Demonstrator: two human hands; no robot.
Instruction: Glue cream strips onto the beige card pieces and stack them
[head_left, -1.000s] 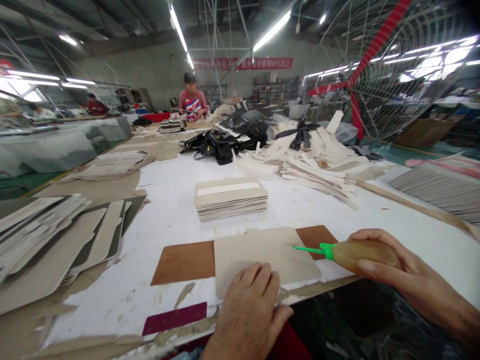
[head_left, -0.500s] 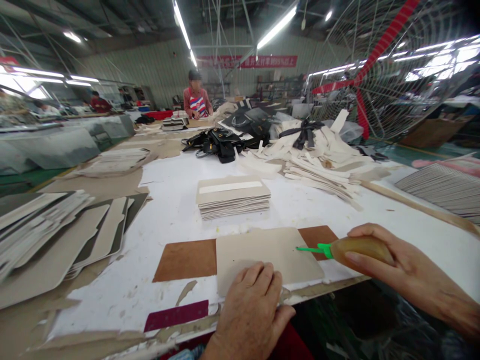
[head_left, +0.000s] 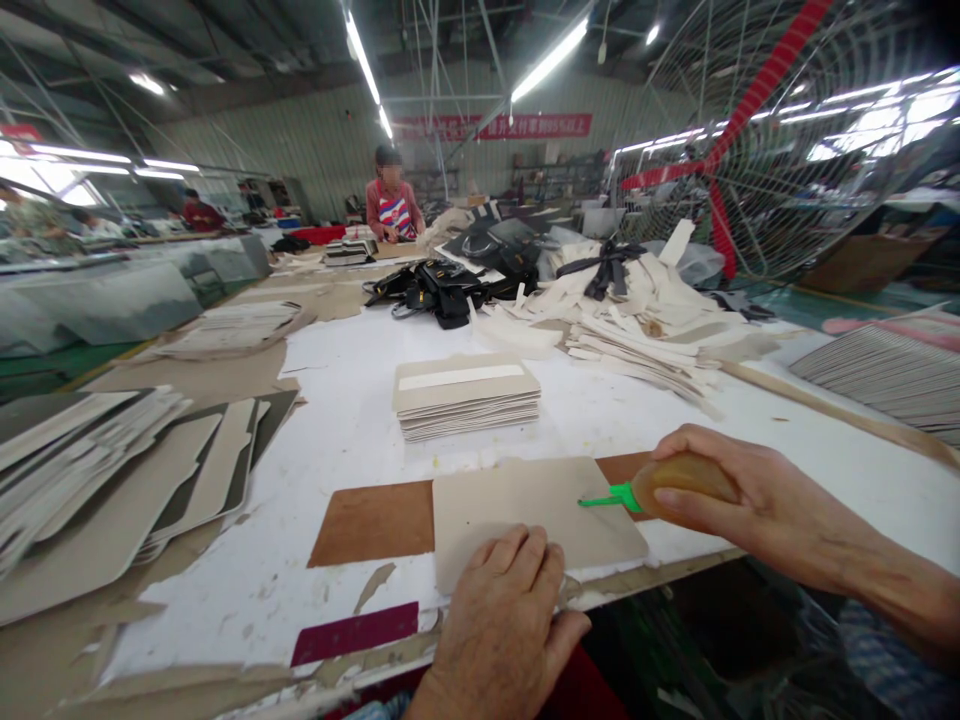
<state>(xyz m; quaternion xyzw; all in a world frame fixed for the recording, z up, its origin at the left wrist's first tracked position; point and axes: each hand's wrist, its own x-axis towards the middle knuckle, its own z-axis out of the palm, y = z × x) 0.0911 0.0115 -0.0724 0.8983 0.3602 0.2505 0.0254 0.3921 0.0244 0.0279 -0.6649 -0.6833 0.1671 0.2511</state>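
Note:
A beige panel (head_left: 525,500) lies flat near the table's front edge, over a brown piece whose left part (head_left: 375,520) and right corner (head_left: 621,468) show. My left hand (head_left: 502,610) rests on the panel's lower edge, fingers stretched out and flat. In my right hand (head_left: 720,490) is an amber glue bottle (head_left: 679,487) with a green nozzle (head_left: 611,497), lying on its side. Its tip is over the right part of the panel; whether it touches, I cannot tell. Behind the panel stands a stack of beige panels (head_left: 469,400) with a white strip on top.
More cut panels (head_left: 165,480) are piled at left, and a dark red strip (head_left: 356,633) lies at the front edge. Black bag parts (head_left: 435,290) and beige strips (head_left: 645,330) are heaped behind. A large fan (head_left: 720,160) stands at right; a person (head_left: 391,200) works at the far end.
My right hand has moved left with the glue bottle, so the green tip sits farther in over the panel. My left hand stays in place.

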